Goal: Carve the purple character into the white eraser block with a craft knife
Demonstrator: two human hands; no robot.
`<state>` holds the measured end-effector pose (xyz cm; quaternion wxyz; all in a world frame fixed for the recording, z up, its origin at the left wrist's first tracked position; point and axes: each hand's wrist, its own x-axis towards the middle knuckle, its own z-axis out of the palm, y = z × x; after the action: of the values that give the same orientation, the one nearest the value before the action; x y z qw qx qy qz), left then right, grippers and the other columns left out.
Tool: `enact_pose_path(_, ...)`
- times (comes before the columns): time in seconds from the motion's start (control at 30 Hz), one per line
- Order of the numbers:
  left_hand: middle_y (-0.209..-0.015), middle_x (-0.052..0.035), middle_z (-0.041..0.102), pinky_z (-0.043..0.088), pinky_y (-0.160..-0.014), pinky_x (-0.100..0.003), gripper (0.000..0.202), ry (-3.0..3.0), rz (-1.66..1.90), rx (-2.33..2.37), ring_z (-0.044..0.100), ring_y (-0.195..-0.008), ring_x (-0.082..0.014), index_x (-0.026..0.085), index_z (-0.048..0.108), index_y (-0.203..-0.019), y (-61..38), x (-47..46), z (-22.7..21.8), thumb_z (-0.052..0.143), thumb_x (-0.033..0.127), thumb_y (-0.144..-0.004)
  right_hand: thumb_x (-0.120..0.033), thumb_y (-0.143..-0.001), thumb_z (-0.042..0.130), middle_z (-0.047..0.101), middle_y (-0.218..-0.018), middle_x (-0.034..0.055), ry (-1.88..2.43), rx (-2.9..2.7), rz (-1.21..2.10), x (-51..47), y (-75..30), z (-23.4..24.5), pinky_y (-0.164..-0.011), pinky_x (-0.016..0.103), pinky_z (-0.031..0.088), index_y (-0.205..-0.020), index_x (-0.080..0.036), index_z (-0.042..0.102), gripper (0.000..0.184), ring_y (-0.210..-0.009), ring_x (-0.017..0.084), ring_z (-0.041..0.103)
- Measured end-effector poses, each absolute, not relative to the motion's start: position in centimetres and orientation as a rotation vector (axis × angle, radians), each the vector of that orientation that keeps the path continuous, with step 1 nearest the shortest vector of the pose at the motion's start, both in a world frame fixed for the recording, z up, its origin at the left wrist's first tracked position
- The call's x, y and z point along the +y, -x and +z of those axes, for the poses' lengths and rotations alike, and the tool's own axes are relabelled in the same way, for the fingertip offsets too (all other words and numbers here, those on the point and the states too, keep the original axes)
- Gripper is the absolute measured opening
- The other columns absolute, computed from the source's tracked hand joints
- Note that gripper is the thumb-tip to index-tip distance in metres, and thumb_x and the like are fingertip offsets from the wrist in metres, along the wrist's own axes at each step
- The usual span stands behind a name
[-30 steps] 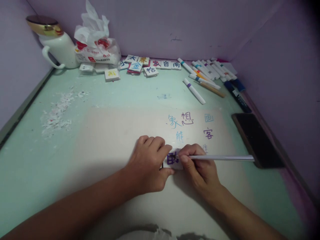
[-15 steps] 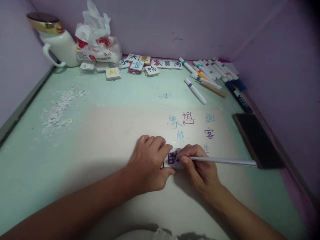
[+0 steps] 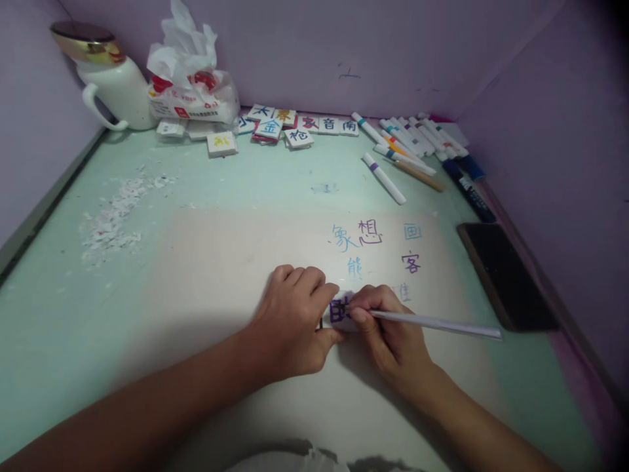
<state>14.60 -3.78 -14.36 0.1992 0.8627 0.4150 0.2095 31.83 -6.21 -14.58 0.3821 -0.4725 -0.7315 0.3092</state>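
Note:
My left hand (image 3: 295, 321) grips the left side of a small white block (image 3: 346, 328), thumb at its near edge and forefinger at its far edge. A thick purple character is drawn on the block's top, partly covered by my fingers. My right hand (image 3: 393, 334) pinches a slim, pale-handled tool (image 3: 442, 322) close to its front end. Its dark tip rests at the character; whether it is a blade or a nib is too small to tell. The long handle slants out to the right. Under both hands lies a pale mat (image 3: 216, 255).
Handwritten characters (image 3: 368, 233) mark the mat beyond my hands. White shavings (image 3: 115, 219) lie on the left. At the back stand a white jug (image 3: 120, 92), a tissue pack (image 3: 191, 101) and lettered blocks (image 3: 299, 137). Markers (image 3: 384, 178) and a phone (image 3: 506, 275) are on the right.
The tool's rear end has swung slightly toward me and to the left, away from the phone. My right hand has shifted a little; my left hand and the block stay put.

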Motion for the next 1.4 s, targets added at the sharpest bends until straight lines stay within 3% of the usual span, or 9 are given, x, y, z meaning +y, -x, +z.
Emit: enact_pose_path(1.4, -0.091, -0.0074, 0.059, 0.034, -0.078, -0.040, 0.031, -2.411, 0.620, 1.149, 0.055, -0.086, -0.0238, 0.017, 0.059, -0.096, -14.55, -3.68, -14.45, 0.067, 0.035, -0.072, -0.023, -0.093, 0.042, 0.054, -0.065, -0.0024, 1.240, -1.781, 0.972, -6.35, -31.86, -14.12, -0.051, 0.024, 0.038, -0.080, -0.022, 0.043, 0.014, -0.055, 0.011, 0.048)
